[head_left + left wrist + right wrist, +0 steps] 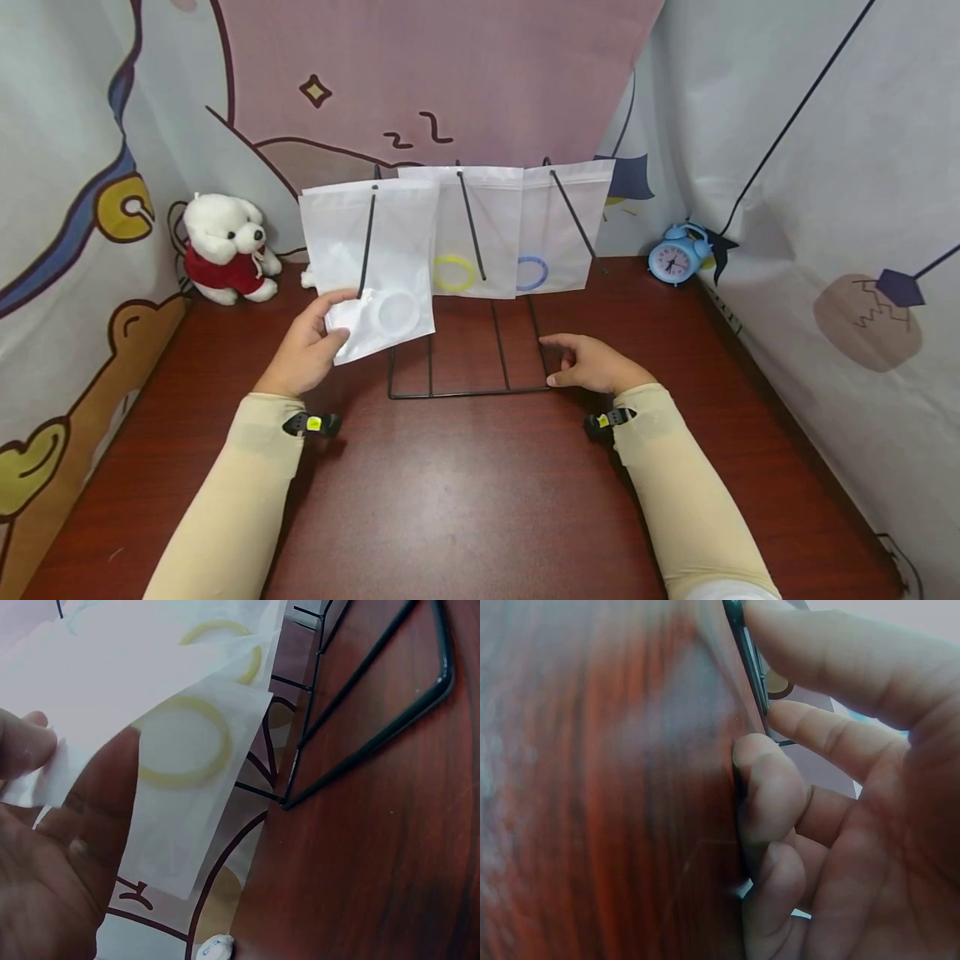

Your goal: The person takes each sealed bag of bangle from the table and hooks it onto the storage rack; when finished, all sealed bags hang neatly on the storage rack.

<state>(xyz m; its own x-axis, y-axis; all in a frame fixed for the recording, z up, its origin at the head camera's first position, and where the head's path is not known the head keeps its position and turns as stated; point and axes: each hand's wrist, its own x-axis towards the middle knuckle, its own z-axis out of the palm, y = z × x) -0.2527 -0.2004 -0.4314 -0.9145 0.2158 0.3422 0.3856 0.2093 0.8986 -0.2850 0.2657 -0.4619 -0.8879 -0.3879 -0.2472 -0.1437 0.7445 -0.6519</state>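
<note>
My left hand [303, 346] pinches the lower left corner of a white zip bag [360, 242] between thumb and fingers. That bag hangs tilted on the left prong of a black wire rack [468, 394], and a pale ring [397, 312] shows through it. Beside it hang a bag with a yellow ring [453, 272] and one with a blue ring [532, 272]. In the left wrist view, two yellow rings [184, 778] show behind the pinched corner. At the base's right side, my right hand [596, 365] touches the wire with thumb and index fingertips, other fingers loosely bent.
The rack stands on a dark red-brown wooden table [450, 500]. A white plush dog [228, 246] in a red top sits at the back left. A blue alarm clock [675, 254] stands at the back right. Printed cloth curtains [450, 75] enclose the back and sides.
</note>
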